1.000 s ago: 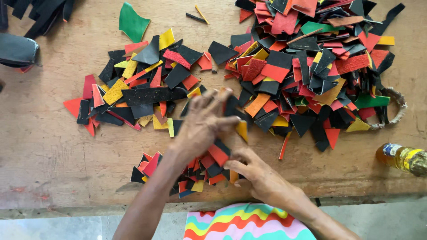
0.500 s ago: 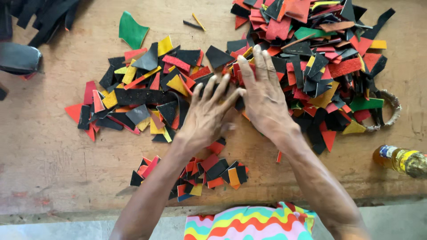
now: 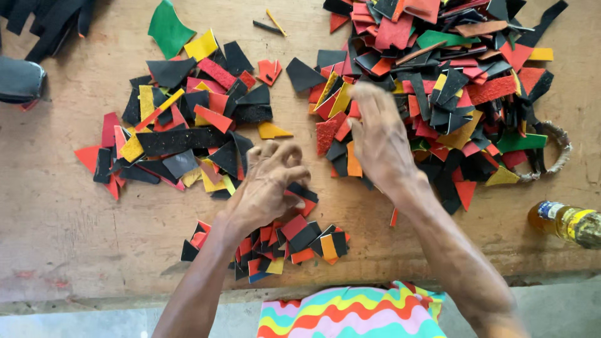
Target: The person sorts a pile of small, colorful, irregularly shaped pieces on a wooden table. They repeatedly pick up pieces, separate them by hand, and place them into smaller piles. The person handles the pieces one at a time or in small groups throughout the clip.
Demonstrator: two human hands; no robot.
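My left hand (image 3: 270, 181) is curled over a few red and black scraps, pressing them against the wooden table (image 3: 56, 231) just above a small near pile (image 3: 282, 244) of red, black and orange pieces. My right hand (image 3: 379, 138) lies flat, fingers spread, on the left edge of the big pile (image 3: 451, 81) of black, red, yellow and green cut scraps at the upper right. A middle pile (image 3: 181, 125) of similar scraps spreads to the left of my left hand.
A green scrap (image 3: 168, 28) lies at the top, a dark object (image 3: 19, 78) at the left edge. A yellow-labelled bottle (image 3: 566, 222) lies at the right edge. A rope ring (image 3: 557, 153) peeks from under the big pile. The table's front edge (image 3: 125, 297) runs near me.
Both hands were together on the scraps between the piles. My left hand has pulled back toward the near pile, dragging pieces; my right hand has shifted right onto the big pile.
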